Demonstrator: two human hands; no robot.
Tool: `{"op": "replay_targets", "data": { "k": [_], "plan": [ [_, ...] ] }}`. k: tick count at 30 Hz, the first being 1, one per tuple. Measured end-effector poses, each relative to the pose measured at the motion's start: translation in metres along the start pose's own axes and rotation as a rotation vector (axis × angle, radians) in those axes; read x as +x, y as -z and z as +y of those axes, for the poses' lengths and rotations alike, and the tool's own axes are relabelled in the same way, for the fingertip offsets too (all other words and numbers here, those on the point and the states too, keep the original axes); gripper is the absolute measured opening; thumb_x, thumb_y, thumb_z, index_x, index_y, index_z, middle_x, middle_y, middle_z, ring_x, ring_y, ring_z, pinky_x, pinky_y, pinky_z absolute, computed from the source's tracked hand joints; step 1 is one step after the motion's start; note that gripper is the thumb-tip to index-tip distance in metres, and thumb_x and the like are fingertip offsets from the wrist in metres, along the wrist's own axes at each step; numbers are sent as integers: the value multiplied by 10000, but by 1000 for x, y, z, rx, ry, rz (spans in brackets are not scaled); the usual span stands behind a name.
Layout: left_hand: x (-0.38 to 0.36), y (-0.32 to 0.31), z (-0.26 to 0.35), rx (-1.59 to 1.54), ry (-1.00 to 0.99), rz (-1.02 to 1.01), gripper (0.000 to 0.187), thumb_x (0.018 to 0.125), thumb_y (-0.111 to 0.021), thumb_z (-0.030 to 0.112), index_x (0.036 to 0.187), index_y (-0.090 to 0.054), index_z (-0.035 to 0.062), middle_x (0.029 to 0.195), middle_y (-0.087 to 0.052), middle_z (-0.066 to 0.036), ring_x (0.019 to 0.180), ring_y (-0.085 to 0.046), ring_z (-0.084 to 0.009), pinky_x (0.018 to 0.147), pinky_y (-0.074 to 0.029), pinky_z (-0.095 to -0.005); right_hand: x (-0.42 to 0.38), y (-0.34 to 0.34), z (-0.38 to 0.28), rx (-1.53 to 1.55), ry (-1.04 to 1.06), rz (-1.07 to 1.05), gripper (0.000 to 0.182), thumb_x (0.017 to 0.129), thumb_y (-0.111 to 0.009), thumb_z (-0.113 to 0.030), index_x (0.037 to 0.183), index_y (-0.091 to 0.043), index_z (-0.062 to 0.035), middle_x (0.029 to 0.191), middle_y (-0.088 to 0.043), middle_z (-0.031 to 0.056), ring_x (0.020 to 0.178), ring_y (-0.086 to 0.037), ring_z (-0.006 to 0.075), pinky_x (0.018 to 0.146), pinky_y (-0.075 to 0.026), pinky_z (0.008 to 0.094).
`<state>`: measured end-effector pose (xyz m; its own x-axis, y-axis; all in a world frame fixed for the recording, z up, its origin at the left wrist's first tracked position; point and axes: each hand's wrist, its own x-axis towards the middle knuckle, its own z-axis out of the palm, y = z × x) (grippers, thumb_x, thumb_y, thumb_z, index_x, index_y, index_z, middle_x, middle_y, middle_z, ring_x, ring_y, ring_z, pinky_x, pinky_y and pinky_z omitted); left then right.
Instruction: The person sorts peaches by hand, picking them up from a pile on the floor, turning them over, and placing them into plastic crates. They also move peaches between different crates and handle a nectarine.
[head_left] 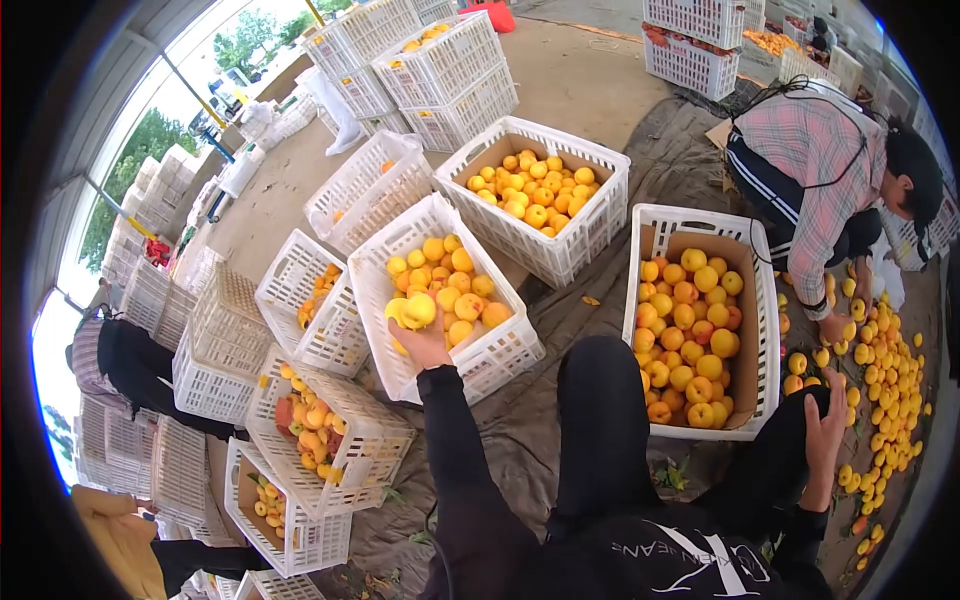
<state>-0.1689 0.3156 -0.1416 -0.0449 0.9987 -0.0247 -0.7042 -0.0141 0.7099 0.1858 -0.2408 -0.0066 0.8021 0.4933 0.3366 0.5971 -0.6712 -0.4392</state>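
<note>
My left hand (428,343) is over a white plastic crate (392,372), its fingers curled round yellow peaches (416,311). More yellow and orange peaches (462,283) fill the crate beneath it. My right hand (824,432) holds nothing; it is beside my right knee with the fingers stretched out. Loose peaches (880,400) lie spread over the ground just to the right of that hand. Between my knees and the co-worker stands a cardboard-lined crate (770,330), full of peaches (690,340).
Ahead is another lined crate (590,245) of peaches. Partly filled crates (375,455) crowd the left side, and stacked crates (460,85) rise behind. A co-worker (815,150) bends over the loose peaches at right. Other people (130,360) are at the far left. Dark sheeting (655,140) covers the ground.
</note>
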Motion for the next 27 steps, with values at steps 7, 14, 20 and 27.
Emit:
{"op": "replay_targets", "data": {
  "k": [7,14,20,27],
  "plan": [
    [13,-17,-8,-201,84,-279,480,956,-475,298,1347,-340,55,1388,-382,-148,1286,-364,-361,1110,-309,-472,1,3,-23,-18,-19,63,452,750,-672,-161,1183,-572,-77,1260,-539,155,1189,-469,342,1018,-336,419],
    [-141,-136,-23,-191,443,-461,183,909,-516,181,1029,-591,66,1189,-614,-94,925,-600,-170,840,-493,-303,-2,13,11,152,26,87,289,796,-644,-265,1035,-636,-103,1079,-630,103,1074,-544,313,936,-384,413],
    [-252,-201,-34,-247,695,-630,85,892,-479,49,872,-559,71,1126,-628,-77,903,-599,-158,790,-506,-307,-19,8,76,891,-182,-114,348,947,-518,-332,1187,-599,-93,1171,-576,67,1119,-516,180,974,-375,304],
    [-345,-211,-82,87,1016,-692,73,837,-528,69,889,-570,96,1077,-637,-69,867,-595,-163,781,-500,-300,-72,-27,163,1027,-531,-370,461,958,-466,-413,1266,-553,-81,1240,-564,70,1188,-483,165,1016,-349,301]
  ]
}}
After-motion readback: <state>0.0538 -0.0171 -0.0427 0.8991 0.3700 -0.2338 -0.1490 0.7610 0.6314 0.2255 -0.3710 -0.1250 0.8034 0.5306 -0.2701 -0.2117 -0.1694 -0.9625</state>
